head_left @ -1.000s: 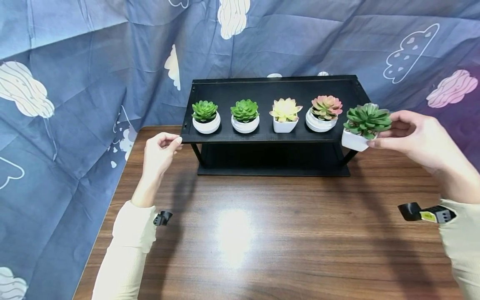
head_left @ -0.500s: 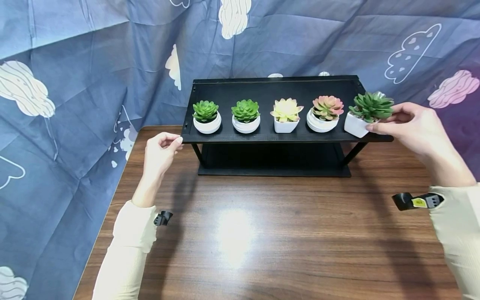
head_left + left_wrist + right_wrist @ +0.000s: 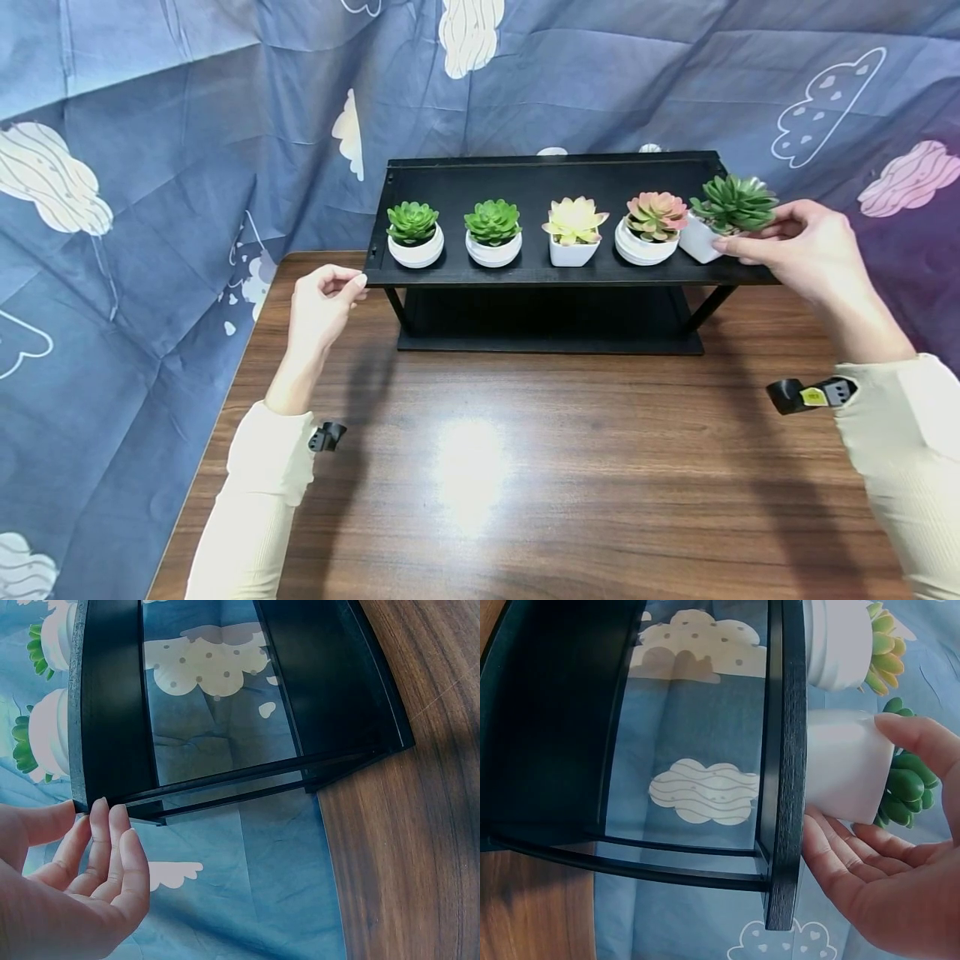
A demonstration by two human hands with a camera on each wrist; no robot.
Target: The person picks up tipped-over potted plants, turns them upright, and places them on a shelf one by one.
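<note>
A black two-tier shelf (image 3: 525, 179) stands on the wooden table. My left hand (image 3: 318, 308) pinches the front left corner of its upper board, thumb on one side and fingertips on the other in the left wrist view. At the board's right end, my right hand (image 3: 810, 246) holds a dark green potted succulent (image 3: 731, 204) by its white square pot (image 3: 847, 765). The pot's base meets the board in the right wrist view. Just left of it sits a pink-tipped succulent (image 3: 655, 215) in a round white pot.
Further left along the upper board stand a yellow succulent (image 3: 574, 221) in a square pot and two bright green succulents, one mid-left (image 3: 492, 223) and one near the left end (image 3: 412, 223). The lower board (image 3: 540, 321) lies close over the table (image 3: 562, 467). A blue patterned cloth (image 3: 187, 100) hangs behind.
My right hand has carried the dark green succulent up from in front of the shelf's right corner onto the upper board, then left toward the pink-tipped one. My left hand has stayed still.
</note>
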